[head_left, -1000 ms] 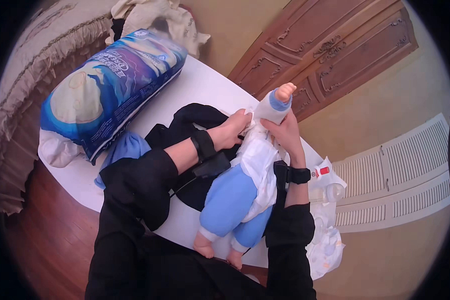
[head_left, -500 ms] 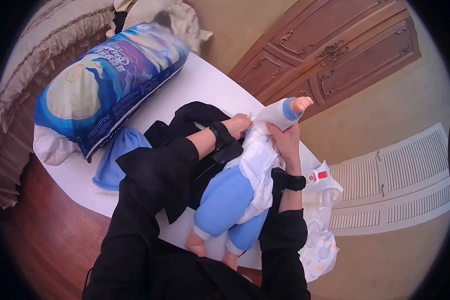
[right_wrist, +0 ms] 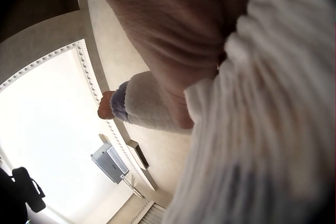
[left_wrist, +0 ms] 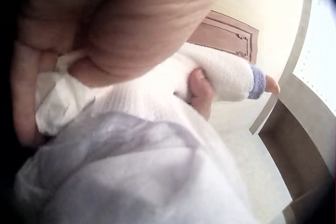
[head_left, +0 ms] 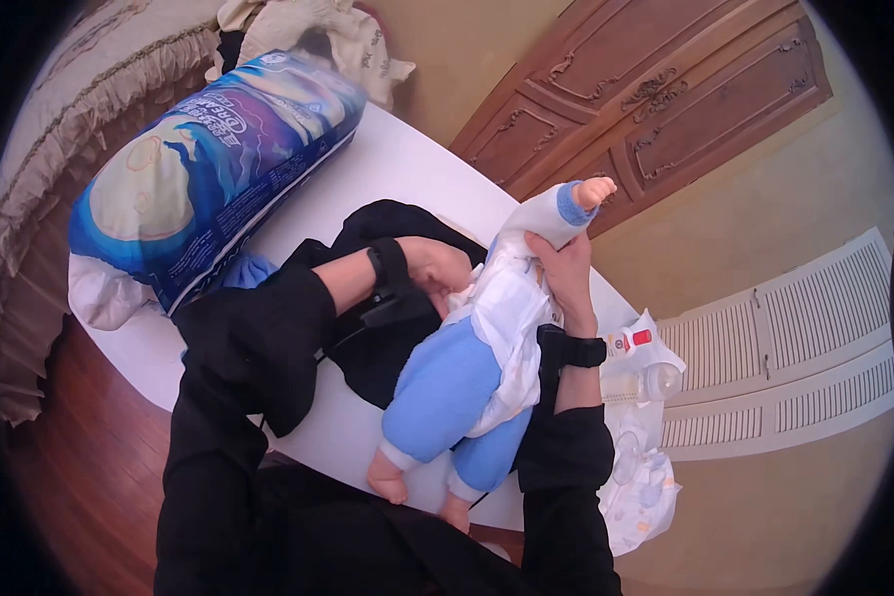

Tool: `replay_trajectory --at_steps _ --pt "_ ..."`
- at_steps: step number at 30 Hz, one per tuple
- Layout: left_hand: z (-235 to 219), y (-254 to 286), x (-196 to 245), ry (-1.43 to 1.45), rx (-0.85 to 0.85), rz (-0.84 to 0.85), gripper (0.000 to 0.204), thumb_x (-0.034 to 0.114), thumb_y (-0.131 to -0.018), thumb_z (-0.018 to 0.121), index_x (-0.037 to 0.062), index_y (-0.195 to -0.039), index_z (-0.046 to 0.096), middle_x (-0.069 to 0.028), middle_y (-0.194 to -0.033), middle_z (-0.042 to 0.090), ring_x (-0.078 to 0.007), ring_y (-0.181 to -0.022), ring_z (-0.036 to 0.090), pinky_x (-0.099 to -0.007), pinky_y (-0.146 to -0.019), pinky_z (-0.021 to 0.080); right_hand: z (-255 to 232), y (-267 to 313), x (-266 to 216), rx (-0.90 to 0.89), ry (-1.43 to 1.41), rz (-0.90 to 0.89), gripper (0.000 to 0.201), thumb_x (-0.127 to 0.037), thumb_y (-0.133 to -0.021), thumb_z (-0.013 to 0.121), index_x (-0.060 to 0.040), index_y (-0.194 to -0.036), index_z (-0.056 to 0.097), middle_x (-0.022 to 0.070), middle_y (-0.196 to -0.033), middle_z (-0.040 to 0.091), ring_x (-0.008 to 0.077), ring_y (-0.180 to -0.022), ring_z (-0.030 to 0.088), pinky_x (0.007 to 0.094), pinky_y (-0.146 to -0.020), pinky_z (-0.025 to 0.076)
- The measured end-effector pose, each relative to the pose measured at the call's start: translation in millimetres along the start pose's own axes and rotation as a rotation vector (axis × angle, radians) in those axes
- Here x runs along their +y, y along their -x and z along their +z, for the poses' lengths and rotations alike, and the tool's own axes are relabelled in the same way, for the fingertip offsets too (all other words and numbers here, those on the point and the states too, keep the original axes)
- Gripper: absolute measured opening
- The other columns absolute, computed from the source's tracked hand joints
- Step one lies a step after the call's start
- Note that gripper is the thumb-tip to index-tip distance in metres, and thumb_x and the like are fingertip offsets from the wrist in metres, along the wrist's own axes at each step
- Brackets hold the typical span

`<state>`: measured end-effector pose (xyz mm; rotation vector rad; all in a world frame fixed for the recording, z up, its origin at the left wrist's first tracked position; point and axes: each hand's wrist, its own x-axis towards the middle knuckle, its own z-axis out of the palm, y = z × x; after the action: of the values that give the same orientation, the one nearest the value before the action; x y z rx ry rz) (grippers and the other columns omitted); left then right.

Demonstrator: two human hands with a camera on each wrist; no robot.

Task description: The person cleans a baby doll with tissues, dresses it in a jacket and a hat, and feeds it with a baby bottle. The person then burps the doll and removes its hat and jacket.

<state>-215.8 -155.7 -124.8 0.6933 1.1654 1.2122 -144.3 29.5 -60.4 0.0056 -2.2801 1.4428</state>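
A doll in blue trousers [head_left: 437, 392] lies on the white table, feet toward the person, a white diaper [head_left: 512, 313] around its hips. Its white sleeve [head_left: 541, 219] with a blue cuff points up and right. At the doll's left side, the left hand [head_left: 437, 266] pinches crumpled white material [left_wrist: 63, 103], seen close in the left wrist view. The right hand [head_left: 566, 278] grips the doll's upper body by the raised sleeve, its thumb on the near side. Ribbed white fabric [right_wrist: 262, 113] fills much of the right wrist view. No doll's head can be seen.
A large blue package [head_left: 219, 169] lies at the table's left. Black cloth [head_left: 397, 223] spreads beneath the left forearm, with blue cloth [head_left: 250, 270] beyond it. On the right edge are a bottle [head_left: 658, 381] and crumpled white items [head_left: 646, 497]. A wooden cabinet [head_left: 646, 99] stands behind.
The left hand has moved left and down along the doll's side. Its forearm and sleeve have shifted left over the blue cloth. The right hand keeps its hold near the raised sleeve.
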Motion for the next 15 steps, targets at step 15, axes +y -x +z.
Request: replay_trajectory --at_steps 15 --pt "-20.6 -68.0 29.1 -0.035 0.999 0.648 0.021 0.016 -0.079 0.06 -0.0028 -0.08 0.068 -0.0141 -0.074 0.066 -0.0195 -0.059 0.062 -0.0321 -0.055 0.048 7.2 1.5 -7.7 -0.069 -0.014 0.008 0.049 -0.002 -0.072 0.07 0.0005 -0.116 0.049 0.0079 -0.107 0.059 0.0162 -0.096 0.058 0.0289 -0.084 0.046"
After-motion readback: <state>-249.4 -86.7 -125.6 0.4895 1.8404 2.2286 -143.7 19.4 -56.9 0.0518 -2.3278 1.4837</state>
